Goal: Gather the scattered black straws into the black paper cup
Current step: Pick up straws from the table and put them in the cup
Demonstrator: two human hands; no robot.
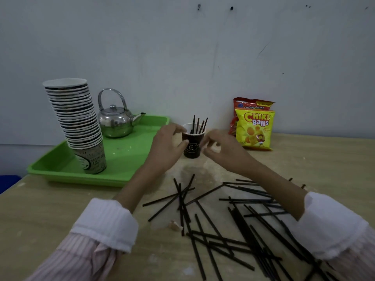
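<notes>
The black paper cup [191, 146] stands upright near the far middle of the wooden table, with several black straws [197, 125] sticking up out of it. My left hand [169, 146] grips the cup's left side, thumb across its front and fingers at the rim. My right hand [220, 149] hovers just right of the cup with its fingers loosely curled and holding nothing. Many more black straws [233, 226] lie scattered and crossed on the table in front of me, between and under my forearms.
A green tray [125, 159] at the left holds a tall leaning stack of paper cups [78, 122] and a metal kettle [116, 120]. Two snack bags [253, 128] lean against the wall at the right. A small scrap [175, 225] lies among the straws.
</notes>
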